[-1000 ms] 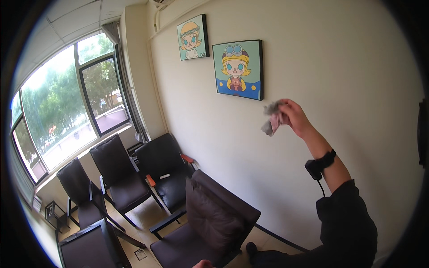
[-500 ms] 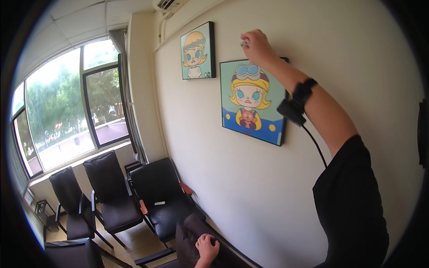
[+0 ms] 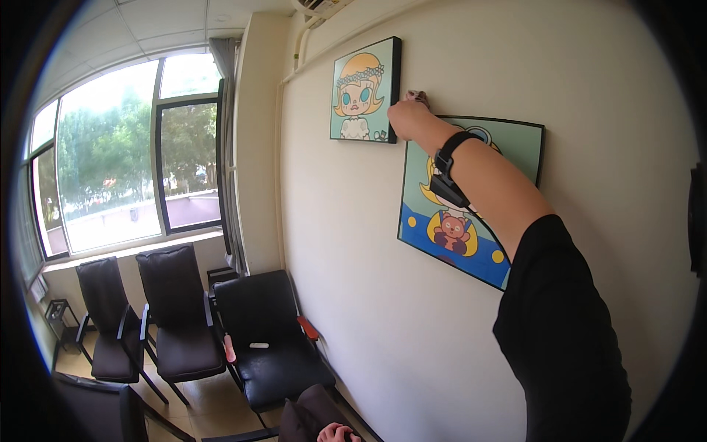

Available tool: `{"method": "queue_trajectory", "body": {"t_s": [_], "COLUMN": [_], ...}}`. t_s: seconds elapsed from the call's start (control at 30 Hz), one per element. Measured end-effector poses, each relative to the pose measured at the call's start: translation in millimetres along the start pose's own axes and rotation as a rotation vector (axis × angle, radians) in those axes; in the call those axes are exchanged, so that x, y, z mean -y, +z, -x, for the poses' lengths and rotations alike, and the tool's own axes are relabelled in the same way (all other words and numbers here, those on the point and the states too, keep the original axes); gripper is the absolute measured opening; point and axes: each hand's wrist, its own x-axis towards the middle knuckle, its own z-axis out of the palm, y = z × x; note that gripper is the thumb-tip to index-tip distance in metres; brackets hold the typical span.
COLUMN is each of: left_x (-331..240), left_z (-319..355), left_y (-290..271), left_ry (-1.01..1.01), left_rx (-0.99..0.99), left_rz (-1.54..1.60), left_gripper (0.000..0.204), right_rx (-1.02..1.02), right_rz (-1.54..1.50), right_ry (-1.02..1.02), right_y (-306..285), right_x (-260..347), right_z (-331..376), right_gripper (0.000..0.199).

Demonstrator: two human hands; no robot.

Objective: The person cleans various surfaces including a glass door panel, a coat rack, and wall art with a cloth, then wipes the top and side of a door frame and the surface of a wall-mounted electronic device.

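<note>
Pale wall (image 3: 353, 243), right hand (image 3: 407, 120) closed, gripping cloth (image 3: 418, 96)

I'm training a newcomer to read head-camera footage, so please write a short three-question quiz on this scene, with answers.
1. Open question: What does the right hand hold?

2. True or false: Nothing is strapped around the right forearm.

3. Fill in the missing word: A small white object lies on the ____ of the black chair beside the wall.

Key:
1. A crumpled cloth, mostly hidden behind the hand.
2. False; a black strap goes around it.
3. Seat.
</note>
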Motion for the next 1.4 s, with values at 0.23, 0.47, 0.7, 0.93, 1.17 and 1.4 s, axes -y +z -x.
{"method": "queue_trajectory", "body": {"t_s": [0.23, 0.47, 0.7, 0.93, 1.17, 1.4], "left_x": [1.9, 10.4, 10.6, 9.6, 15.8, 14.3], "left_z": [-4.8, -2.3, 0.9, 0.2, 1.0, 6.6], "left_y": [-2.0, 6.1, 2.6, -1.9, 1.5, -3.0], "left_ry": [0.048, 0.069, 0.072, 0.085, 0.134, 0.153], "left_rx": [-0.035, -0.03, -0.041, -0.044, -0.063, -0.078], "left_rz": [0.041, 0.023, 0.029, 0.044, 0.055, 0.044], "left_gripper": [0.017, 0.018, 0.017, 0.016, 0.015, 0.012], "right_rx": [0.018, -0.02, -0.044, -0.046, -0.182, -0.017], "right_rz": [0.104, 0.308, -0.034, 0.157, 0.159, 0.089], "right_ry": [0.076, -0.41, -0.102, -0.055, 0.004, 0.207], "right_y": [-24.1, -17.2, -55.4, -104.8, -148.5, -206.2], "right_x": [-21.4, -79.8, -81.0, -90.3, -113.1, -109.4], "right_z": [21.9, 43.9, 105.6, 165.5, 229.9, 293.5], "right_gripper": [0.013, 0.017, 0.034, 0.038, 0.022, 0.023]}}
